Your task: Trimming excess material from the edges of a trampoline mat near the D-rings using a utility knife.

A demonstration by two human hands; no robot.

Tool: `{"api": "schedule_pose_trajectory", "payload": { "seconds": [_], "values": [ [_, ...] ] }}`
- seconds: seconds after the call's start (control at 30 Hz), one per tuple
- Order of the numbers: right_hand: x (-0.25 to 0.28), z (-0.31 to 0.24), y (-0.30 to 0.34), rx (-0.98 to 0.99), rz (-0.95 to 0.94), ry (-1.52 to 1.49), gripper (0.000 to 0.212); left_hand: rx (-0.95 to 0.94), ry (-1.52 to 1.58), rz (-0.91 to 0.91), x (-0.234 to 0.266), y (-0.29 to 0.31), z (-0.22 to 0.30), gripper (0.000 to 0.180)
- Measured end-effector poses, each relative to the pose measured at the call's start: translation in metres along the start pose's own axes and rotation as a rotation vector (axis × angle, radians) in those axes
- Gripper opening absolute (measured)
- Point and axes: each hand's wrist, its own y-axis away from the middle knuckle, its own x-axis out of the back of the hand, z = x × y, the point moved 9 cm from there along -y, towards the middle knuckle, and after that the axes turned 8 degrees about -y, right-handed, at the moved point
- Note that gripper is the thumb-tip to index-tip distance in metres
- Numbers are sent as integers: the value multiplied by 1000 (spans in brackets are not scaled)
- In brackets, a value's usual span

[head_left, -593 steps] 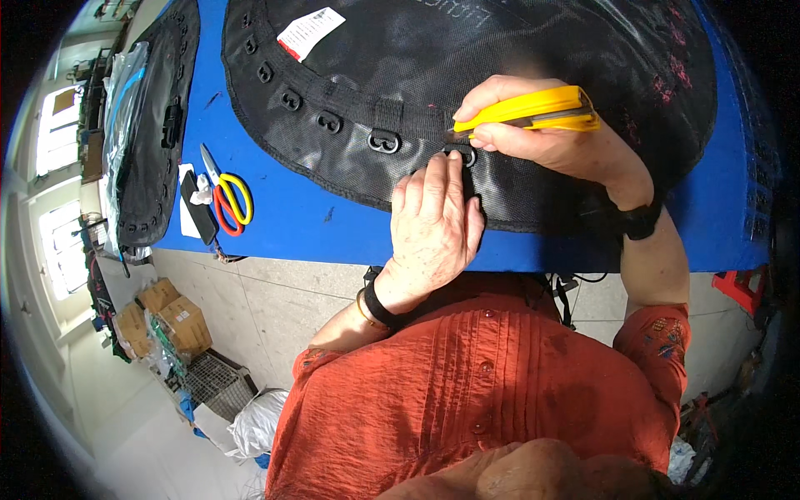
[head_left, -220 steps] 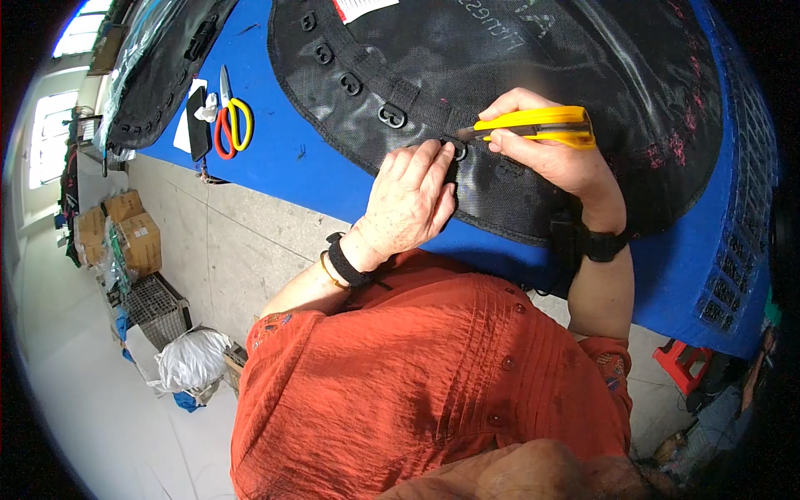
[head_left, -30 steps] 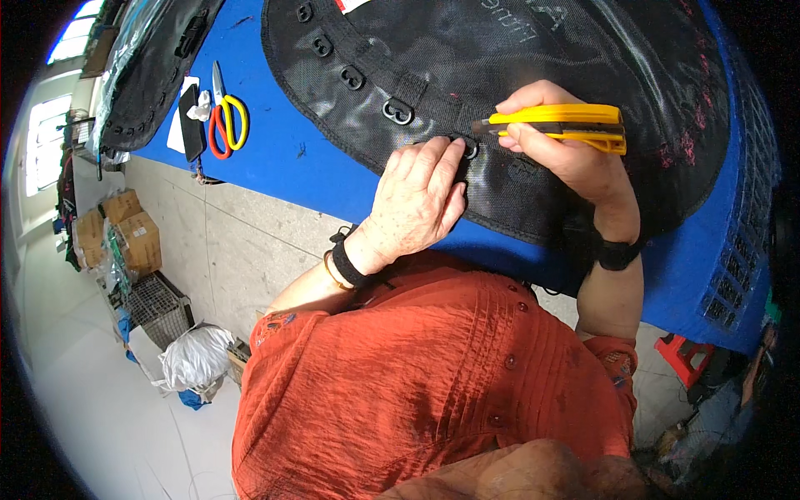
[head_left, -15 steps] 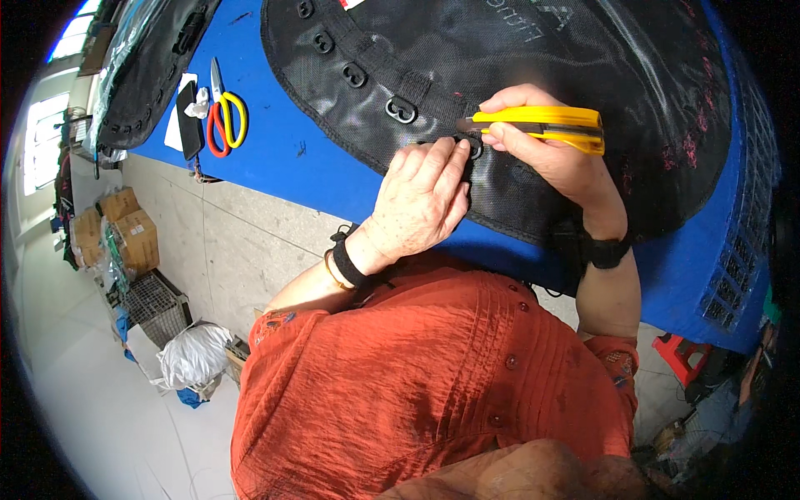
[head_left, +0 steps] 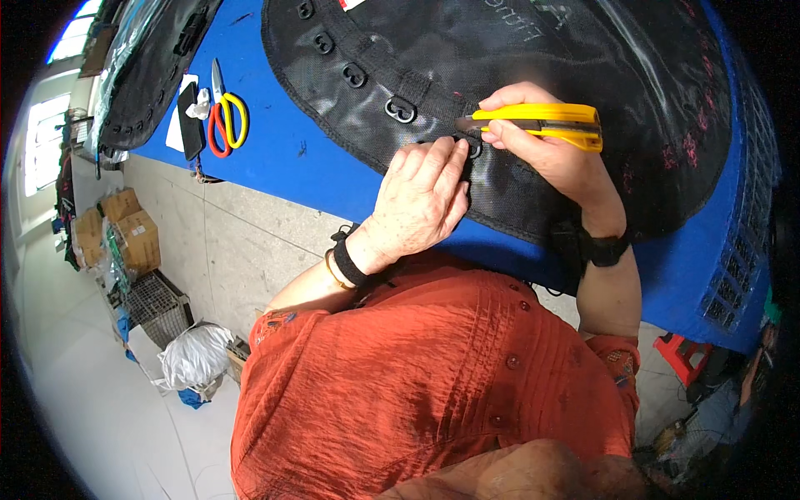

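Observation:
A large black mesh fabric piece point(head_left: 533, 67) with a curved edge lies on the blue table. Along a webbing strap on it runs a row of black plastic rings point(head_left: 401, 109). My left hand point(head_left: 421, 196) lies back upward on its near edge, fingers bent close together, gripping the fabric beside a partly covered ring point(head_left: 475, 150). In my right hand point(head_left: 542, 150) is a yellow utility knife point(head_left: 550, 115), held between thumb and fingers. Its dark blade points left, just above my left fingertips, over the strap. Whether the blade touches the strap I cannot tell.
Scissors point(head_left: 227, 121) with red and yellow handles lie on the blue table point(head_left: 275, 158), beside a black phone-like slab point(head_left: 190, 121). Another black mesh piece point(head_left: 154, 75) is at the far left. Cardboard boxes point(head_left: 133, 237) and a wire crate point(head_left: 158, 304) stand on the floor.
The yellow knife and my right hand have shifted very slightly left and up, with more of the blade showing. My left hand stays where it was.

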Motion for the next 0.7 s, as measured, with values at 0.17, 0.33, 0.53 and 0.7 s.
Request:
{"api": "schedule_pose_trajectory", "payload": {
  "seconds": [0.17,0.33,0.53,0.7],
  "values": [
    [0,-5,1,-8,-9,87,16,3,5,-3,0,0,0,59],
    [-1,-6,1,10,-14,107,16,-9,0,0,-1,0,0,58],
    [-2,-7,0,37,-23,41,17,4,2,-7,1,-1,0,57],
    [-1,-6,0,9,-35,73,17,1,3,-1,-1,0,0,57]
  ]
}}
